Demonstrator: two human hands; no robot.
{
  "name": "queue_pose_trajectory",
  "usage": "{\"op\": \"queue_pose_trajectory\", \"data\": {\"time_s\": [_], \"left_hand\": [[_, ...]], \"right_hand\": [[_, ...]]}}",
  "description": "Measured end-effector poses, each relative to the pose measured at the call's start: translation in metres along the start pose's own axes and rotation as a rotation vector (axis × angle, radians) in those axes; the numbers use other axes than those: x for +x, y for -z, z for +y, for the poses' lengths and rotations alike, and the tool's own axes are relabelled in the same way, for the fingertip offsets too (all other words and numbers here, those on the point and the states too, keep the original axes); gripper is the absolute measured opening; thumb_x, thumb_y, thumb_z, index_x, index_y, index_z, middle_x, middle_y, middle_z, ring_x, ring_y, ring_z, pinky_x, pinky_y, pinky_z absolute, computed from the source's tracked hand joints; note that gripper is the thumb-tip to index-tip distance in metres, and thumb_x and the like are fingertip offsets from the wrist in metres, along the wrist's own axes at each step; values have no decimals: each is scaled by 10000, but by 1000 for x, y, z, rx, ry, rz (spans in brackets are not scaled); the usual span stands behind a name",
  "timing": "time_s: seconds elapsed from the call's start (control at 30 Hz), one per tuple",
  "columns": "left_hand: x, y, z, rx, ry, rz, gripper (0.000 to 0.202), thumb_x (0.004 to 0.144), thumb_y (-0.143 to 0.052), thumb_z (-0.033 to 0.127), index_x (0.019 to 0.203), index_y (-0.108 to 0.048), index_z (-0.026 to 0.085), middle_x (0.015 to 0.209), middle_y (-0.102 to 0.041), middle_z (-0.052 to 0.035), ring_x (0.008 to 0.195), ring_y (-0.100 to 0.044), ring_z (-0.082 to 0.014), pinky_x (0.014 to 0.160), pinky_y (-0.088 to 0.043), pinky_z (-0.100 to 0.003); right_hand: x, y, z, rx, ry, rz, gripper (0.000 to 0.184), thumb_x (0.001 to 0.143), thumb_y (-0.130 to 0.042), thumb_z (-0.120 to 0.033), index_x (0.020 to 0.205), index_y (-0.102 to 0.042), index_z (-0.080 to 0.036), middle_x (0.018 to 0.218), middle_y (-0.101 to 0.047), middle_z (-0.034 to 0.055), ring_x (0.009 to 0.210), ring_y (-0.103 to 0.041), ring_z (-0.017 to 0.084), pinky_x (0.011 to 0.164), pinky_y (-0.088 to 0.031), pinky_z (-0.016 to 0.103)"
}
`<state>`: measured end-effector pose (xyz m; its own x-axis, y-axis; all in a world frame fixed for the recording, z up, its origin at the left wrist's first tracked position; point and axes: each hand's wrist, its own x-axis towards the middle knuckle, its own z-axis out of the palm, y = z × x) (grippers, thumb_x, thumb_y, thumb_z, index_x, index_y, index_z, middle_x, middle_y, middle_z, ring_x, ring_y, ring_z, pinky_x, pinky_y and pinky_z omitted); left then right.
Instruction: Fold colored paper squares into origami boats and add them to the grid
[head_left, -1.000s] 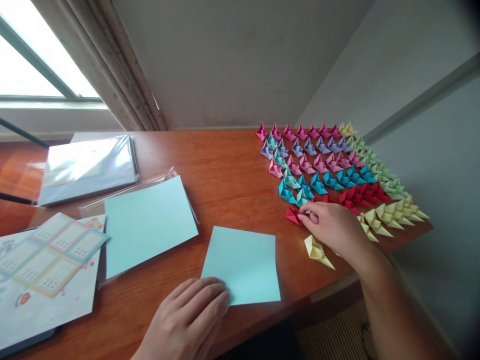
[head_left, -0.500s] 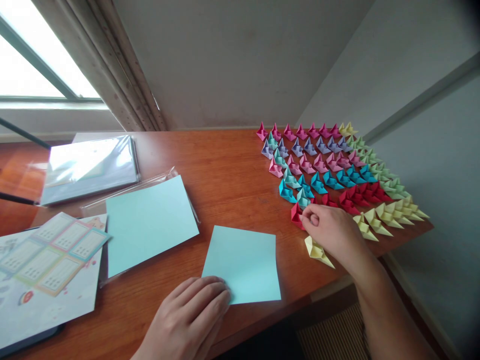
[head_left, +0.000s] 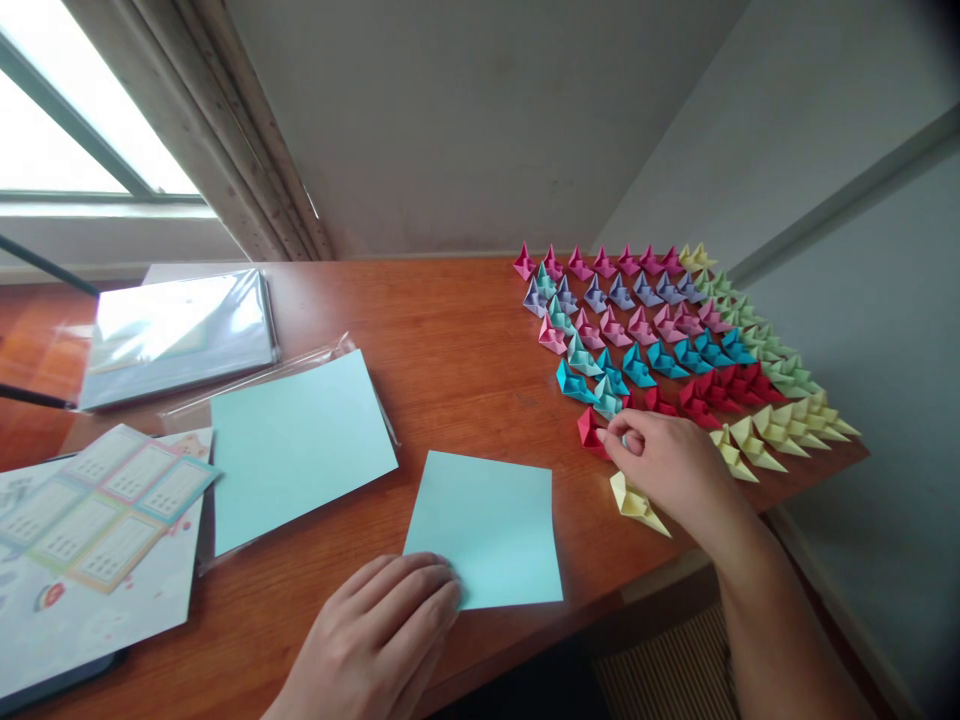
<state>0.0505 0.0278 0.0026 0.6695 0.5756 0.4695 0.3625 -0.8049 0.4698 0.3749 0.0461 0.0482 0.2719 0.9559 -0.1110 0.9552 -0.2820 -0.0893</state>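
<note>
Right of centre: right hand (head_left: 670,462) is pinching red paper boat (head_left: 589,430) | Lower centre: left hand (head_left: 375,628) is resting on aqua sheet (head_left: 491,520), grip hidden | Boat is now standing straighter, seemingly matching the red row's (head_left: 702,398) facing

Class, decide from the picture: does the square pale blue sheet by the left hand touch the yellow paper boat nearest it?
Apart. The head view shows a strip of brown tabletop between the square pale blue sheet and the yellow paper boat.
</note>
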Motion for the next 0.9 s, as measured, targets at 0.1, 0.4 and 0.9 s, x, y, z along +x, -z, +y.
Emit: {"op": "queue_pose_trajectory", "data": {"time_s": [0.1,0.4,0.9], "left_hand": [[-1,1,0,-2,0,-7,209,999,-480,118,1022,-682,165,933,-762,-48,885,-713,-158,857,-521,-268],[-3,-1,-1,13,-14,-4,217,1001,-481,113,1024,-691,158,935,-765,-44,901,-709,-156,878,-513,-272],[-2,0,0,-7,-16,-13,204,994,-490,96,1034,-686,137,949,-753,-52,905,-694,-158,878,-490,-275]], "right_hand": [[-1,5,10,23,-39,70,210,897,-547,-356,755,-651,-241,653,-671,-9,607,-581,179,569,-286,283],[5,9,28,61,-63,206,174,874,-564,-315,877,-720,-235,738,-725,17,659,-635,197,593,-336,286],[28,-5,6,-51,8,100,239,938,-515,-292,916,-749,-249,791,-753,27,690,-631,214,565,-260,295]]}}
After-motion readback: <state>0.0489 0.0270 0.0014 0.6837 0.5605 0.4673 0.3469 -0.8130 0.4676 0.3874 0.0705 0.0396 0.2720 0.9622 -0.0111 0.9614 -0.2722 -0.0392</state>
